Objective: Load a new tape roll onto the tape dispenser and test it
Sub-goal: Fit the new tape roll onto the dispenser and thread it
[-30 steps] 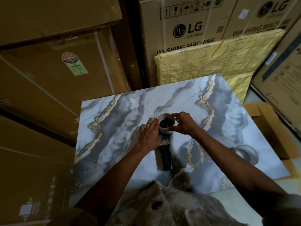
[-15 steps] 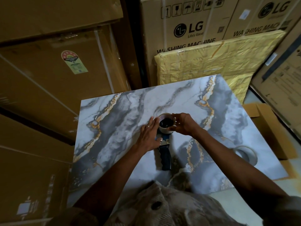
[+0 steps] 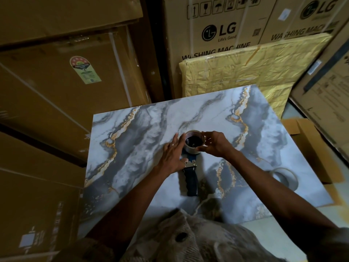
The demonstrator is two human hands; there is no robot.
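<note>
The dispenser (image 3: pixel 190 173) lies flat near the middle of the marble slab (image 3: pixel 132 148), its dark handle pointing toward the near edge, and the tape roll (image 3: pixel 194 142) sits on its far end. The left hand (image 3: pixel 172 157) rests on the dispenser with straight fingers touching the roll's left side, while the right hand (image 3: pixel 215 143) pinches the roll's rim between curled fingers and thumb. An empty core (image 3: pixel 284 177) lies near the slab's right edge.

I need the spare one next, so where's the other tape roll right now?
The other tape roll lies near the marble slab's right edge, right of the right forearm, well apart from the dispenser.
</note>
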